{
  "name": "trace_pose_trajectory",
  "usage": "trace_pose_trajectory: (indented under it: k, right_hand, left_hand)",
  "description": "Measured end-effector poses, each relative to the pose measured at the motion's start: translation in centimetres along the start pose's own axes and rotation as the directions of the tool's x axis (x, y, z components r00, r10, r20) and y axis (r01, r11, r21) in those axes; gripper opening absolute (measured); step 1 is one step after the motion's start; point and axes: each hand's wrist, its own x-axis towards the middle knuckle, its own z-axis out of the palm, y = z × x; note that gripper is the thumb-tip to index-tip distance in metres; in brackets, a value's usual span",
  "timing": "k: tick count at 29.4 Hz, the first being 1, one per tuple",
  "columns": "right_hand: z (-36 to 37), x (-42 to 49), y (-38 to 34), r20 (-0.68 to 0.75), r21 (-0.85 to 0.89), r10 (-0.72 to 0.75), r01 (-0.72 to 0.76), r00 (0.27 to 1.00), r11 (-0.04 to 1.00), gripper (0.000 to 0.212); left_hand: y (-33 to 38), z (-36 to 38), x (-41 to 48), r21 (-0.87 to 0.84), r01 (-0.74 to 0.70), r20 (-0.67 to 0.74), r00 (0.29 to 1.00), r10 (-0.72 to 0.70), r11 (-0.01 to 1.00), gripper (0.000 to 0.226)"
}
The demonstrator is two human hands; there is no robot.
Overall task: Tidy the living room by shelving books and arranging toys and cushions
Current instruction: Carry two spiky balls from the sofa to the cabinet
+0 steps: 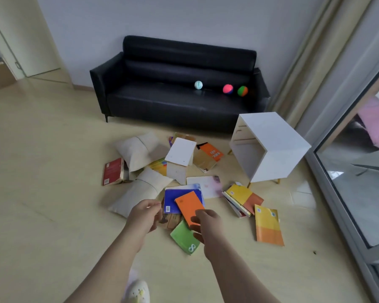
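Gripping an orange book point(187, 205) by its lower end, the right hand point(208, 224) held it above the heap, fingers curled round the edge, probably so that the book could be carried flat to its place; the left hand point(144, 215) hung just beside it, fingers loosely curled and grasping nothing that showed, seemingly free to gather a second one. Beneath the lifted book lay a blue book point(173, 201) and a green book point(184, 239), overlapping on the floor point(53, 171); a red book point(112, 171) lay at the left of the heap against two pale cushions point(138, 149), and a yellow and orange book point(268, 226) lay apart on the right. A white cabinet point(271, 145) stood near the right end of the black sofa point(173, 101), its open side turned toward the heap, which made it the likely home for the books; nothing could be seen shelved in it, so the job looked barely begun. Three balls point(227, 89) rested on the sofa seat, toward its right end; the cushions had yet to be put back on the sofa.
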Motion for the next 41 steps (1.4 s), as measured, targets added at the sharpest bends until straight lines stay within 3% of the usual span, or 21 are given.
trace_pose_trajectory:
  k: [3,4,6,27,34,41]
  right_hand:
    - [5.5,2.9,-3.8,-0.018,-0.012,-0.022,0.022,1.000,1.000,0.014]
    - [11.2,5.5,-6.2,-0.031,-0.029,-0.021,0.020,0.999,0.999,0.015]
    - [13.0,5.7,-7.0,-0.015,-0.024,-0.013,0.013,1.000,1.000,0.014]
    - [51.8,27.5,-26.8,0.196,-0.070,0.018,-0.005,0.980,0.998,0.015]
    - [62.1,35.0,-32.5,0.142,-0.089,0.027,-0.015,0.990,0.996,0.019]
    - [78.6,44.0,-38.9,0.012,0.102,0.067,-0.068,0.998,0.992,0.015]
  left_hand:
    - [3.5,-2.0,4.9,0.034,-0.044,0.016,0.999,0.044,0.998,0.011]
    - [5.9,-5.1,9.9,0.045,-0.048,0.025,0.999,0.047,0.998,0.011]
    - [7.0,-6.0,11.0,0.075,-0.048,0.069,0.997,0.043,0.996,0.012]
    - [26.7,-25.9,48.1,-0.045,0.014,-0.172,0.985,-0.021,0.999,0.012]
    - [33.0,-30.7,60.6,-0.050,0.029,-0.094,0.995,-0.033,0.998,0.006]
    - [40.4,-39.0,77.4,0.183,-0.008,0.071,0.997,-0.005,0.983,0.008]
